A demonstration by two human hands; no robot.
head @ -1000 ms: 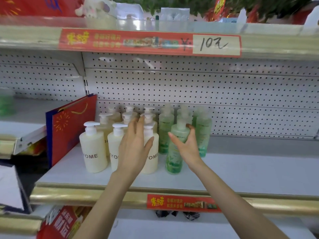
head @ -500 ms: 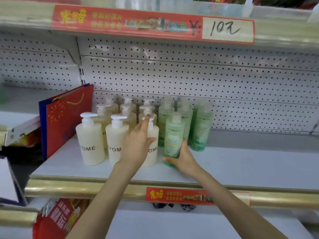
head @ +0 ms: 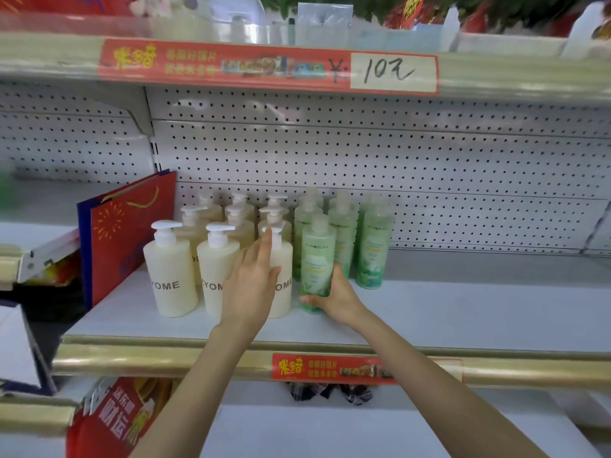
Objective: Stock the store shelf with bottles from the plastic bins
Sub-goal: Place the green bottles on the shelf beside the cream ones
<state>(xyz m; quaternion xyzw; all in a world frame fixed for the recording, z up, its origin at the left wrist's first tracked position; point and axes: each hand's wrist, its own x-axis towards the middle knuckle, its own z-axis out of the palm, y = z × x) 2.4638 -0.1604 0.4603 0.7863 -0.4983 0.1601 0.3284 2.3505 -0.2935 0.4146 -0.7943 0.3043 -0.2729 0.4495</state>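
— Green bottle (head: 318, 259) stands front-row on the shelf (head: 463, 312), your right hand (head: 340, 300) wrapped round its base.
— And your left hand (head: 251, 285)?
— Flat, fingers straight against the cream pump bottle (head: 285, 269). Shove harder and it could topple its neighbours.

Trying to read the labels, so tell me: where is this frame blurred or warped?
Head view: sharpest mid-frame, YOME on the front cream bottle reads clearly; head view: the upper price strip is smeared and goods above it blurred; head view: wide-angle lens slightly bows the gold shelf edge.
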